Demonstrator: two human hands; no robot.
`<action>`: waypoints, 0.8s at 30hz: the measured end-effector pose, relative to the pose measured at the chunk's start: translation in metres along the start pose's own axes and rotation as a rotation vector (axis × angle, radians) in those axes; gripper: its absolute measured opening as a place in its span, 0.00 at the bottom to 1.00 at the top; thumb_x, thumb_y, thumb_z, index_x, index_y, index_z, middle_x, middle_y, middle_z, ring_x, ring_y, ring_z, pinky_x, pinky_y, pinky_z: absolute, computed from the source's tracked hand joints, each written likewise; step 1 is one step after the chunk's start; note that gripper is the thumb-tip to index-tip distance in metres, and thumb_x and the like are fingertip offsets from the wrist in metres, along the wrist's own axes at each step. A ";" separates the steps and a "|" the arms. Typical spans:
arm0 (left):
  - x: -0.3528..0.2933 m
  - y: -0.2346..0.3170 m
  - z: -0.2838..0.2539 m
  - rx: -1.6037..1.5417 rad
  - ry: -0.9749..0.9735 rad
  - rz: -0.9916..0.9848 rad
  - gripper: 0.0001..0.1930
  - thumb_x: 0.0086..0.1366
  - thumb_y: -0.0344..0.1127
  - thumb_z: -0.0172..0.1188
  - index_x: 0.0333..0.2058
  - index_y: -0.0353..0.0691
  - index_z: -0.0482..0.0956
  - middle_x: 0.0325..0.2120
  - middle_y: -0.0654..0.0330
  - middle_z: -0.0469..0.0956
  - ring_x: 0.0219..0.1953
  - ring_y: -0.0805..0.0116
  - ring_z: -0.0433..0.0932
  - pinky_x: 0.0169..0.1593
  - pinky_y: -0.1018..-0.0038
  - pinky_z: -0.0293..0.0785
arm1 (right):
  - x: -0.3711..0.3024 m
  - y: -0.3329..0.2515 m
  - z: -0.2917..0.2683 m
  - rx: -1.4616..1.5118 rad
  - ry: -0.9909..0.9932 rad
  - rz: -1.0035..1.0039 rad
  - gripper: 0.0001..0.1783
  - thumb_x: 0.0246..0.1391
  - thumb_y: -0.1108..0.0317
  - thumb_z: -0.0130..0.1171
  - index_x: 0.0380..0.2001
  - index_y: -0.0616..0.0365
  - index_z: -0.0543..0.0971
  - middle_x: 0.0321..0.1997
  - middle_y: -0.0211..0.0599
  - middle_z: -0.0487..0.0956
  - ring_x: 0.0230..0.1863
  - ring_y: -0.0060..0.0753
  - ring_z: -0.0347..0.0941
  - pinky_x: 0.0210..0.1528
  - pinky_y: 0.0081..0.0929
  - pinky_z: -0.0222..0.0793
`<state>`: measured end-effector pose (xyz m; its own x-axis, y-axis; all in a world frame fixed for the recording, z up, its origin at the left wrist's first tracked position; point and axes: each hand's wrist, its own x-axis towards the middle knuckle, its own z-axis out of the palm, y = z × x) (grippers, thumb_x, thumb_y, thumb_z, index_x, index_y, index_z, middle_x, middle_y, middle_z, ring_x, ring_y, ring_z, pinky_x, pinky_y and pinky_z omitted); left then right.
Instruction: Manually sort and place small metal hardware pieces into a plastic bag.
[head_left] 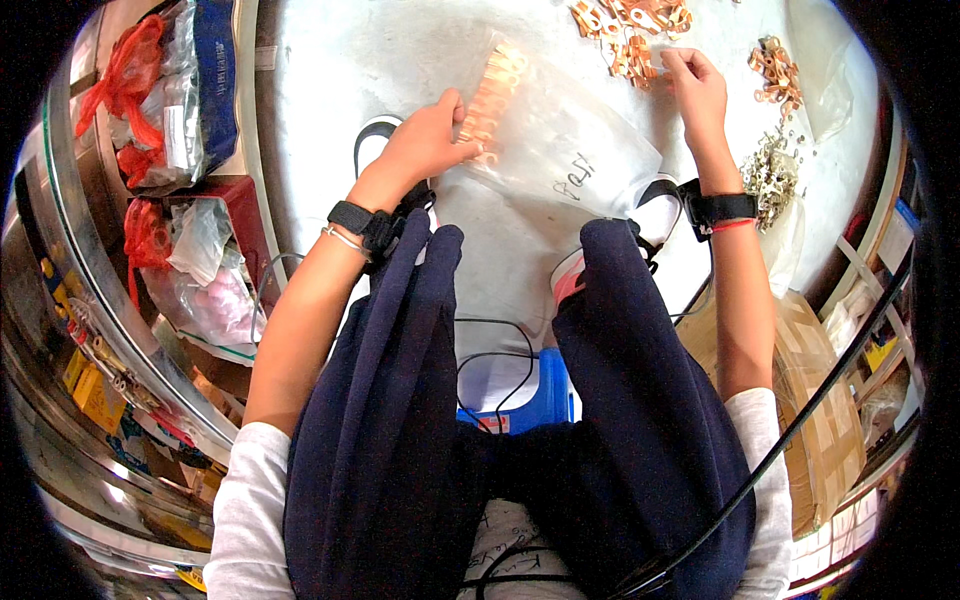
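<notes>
Hardware shop or workshop: copper-coloured metal lugs (632, 58) heaped on a pale grey floor (345, 55); left, a metal-edged glass case (150, 352).

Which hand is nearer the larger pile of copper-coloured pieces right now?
Right. The right hand is just beside the larger copper pile, to its lower right; the left hand is farther off, to its lower left, at the clear bag's left edge.

Floor (335, 60) offers passage beyond left hand (428, 140); clear bag (575, 125) lies between hands; copper lug piles (632, 60) flank right hand (698, 88).
</notes>
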<state>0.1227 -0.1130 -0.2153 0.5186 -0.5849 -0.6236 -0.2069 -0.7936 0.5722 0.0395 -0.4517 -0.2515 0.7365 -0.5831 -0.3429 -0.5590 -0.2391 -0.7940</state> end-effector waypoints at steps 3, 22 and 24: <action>0.001 -0.002 0.001 -0.002 -0.005 -0.003 0.25 0.51 0.45 0.67 0.39 0.37 0.64 0.28 0.44 0.77 0.35 0.43 0.76 0.37 0.59 0.71 | -0.003 0.007 -0.005 0.018 -0.010 0.107 0.13 0.55 0.63 0.58 0.42 0.54 0.80 0.32 0.29 0.80 0.32 0.18 0.72 0.36 0.19 0.69; -0.001 0.000 0.000 -0.014 -0.003 -0.003 0.26 0.51 0.47 0.67 0.38 0.37 0.64 0.29 0.43 0.77 0.35 0.42 0.76 0.37 0.59 0.71 | 0.002 -0.008 -0.020 -0.756 -0.123 -0.579 0.14 0.55 0.62 0.58 0.45 0.42 0.78 0.44 0.32 0.75 0.38 0.35 0.76 0.39 0.30 0.71; 0.000 -0.003 0.001 -0.005 -0.002 0.001 0.26 0.51 0.47 0.67 0.38 0.37 0.64 0.30 0.43 0.77 0.35 0.42 0.76 0.37 0.59 0.71 | 0.002 -0.008 -0.021 -0.770 -0.126 -0.574 0.13 0.54 0.62 0.58 0.44 0.44 0.78 0.43 0.31 0.75 0.38 0.35 0.76 0.39 0.30 0.71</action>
<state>0.1225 -0.1110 -0.2170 0.5170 -0.5858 -0.6242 -0.2034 -0.7924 0.5752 0.0374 -0.4669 -0.2350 0.9856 -0.1420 -0.0922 -0.1647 -0.9309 -0.3261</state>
